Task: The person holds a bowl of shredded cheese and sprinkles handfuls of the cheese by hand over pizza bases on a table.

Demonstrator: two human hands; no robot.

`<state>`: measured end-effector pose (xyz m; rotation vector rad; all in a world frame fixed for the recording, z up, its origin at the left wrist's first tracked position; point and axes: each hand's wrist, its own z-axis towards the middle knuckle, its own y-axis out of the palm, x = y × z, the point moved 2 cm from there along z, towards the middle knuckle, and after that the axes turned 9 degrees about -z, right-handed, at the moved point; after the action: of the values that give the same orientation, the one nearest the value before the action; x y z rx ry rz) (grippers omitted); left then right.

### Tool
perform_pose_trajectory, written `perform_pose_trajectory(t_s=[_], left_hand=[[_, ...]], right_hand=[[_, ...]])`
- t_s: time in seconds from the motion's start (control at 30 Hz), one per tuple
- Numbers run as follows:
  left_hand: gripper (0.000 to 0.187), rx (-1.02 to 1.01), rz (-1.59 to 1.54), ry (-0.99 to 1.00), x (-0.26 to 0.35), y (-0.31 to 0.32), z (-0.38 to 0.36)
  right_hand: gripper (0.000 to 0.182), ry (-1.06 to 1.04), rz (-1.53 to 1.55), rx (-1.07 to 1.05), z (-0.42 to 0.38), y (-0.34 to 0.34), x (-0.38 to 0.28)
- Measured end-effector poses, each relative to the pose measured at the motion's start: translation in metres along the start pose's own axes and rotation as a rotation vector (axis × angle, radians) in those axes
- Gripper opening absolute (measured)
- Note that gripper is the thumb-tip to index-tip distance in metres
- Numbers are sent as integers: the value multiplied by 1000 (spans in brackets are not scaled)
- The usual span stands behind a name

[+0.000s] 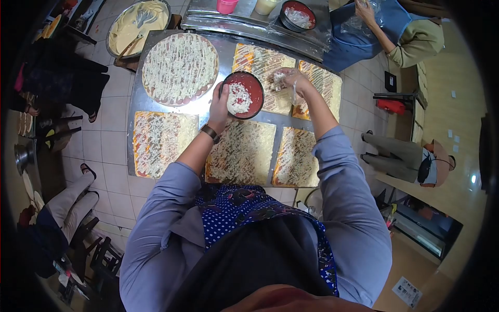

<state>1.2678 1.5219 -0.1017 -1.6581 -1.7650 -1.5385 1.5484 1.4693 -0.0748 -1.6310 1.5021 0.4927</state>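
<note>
My left hand grips the left rim of a black bowl with a red inside, partly filled with white shreds. Over the back square sheet, my right hand has its fingers drawn together around white crumbly shreds, with clear plastic about it. Beside it lies a narrower topped sheet. A large round base with brown and pale stripes is at the back left. Three more topped pieces lie along the near side: left, middle and right.
The metal table holds the pieces. Behind it, a metal counter bears a pink cup and a black bowl. A large basin of batter stands back left. A co-worker in blue is back right; other people are at both sides.
</note>
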Motion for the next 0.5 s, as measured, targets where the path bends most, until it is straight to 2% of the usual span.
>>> perform_pose_trajectory(t_s=[0.03, 0.1, 0.13, 0.2, 0.27, 0.33, 0.37, 0.5], left_hand=[[67, -21, 4, -4, 3, -5, 0], [69, -10, -18, -41, 6, -16, -1], [71, 1, -40, -79, 11, -17, -5], [73, -28, -40, -55, 28, -16, -18], [77, 30, 20, -21, 40, -17, -27], [74, 15, -9, -26, 30, -35, -23], [72, -17, -67, -38, 28, -41, -24], [65, -25, -133, -42, 29, -59, -32]], right_hand=[[26, 1, 0, -2, 6, -4, 3], [26, 202, -120, 7, 17, -11, 12], [26, 203, -120, 4, 26, -15, 14], [27, 181, -537, 6, 47, -24, 14], [26, 101, -577, 48, 63, -33, 16], [23, -61, -658, 140, 65, -35, 4], [22, -94, -686, 122, 62, -35, -10], [21, -83, -701, 193, 112, -57, 10]])
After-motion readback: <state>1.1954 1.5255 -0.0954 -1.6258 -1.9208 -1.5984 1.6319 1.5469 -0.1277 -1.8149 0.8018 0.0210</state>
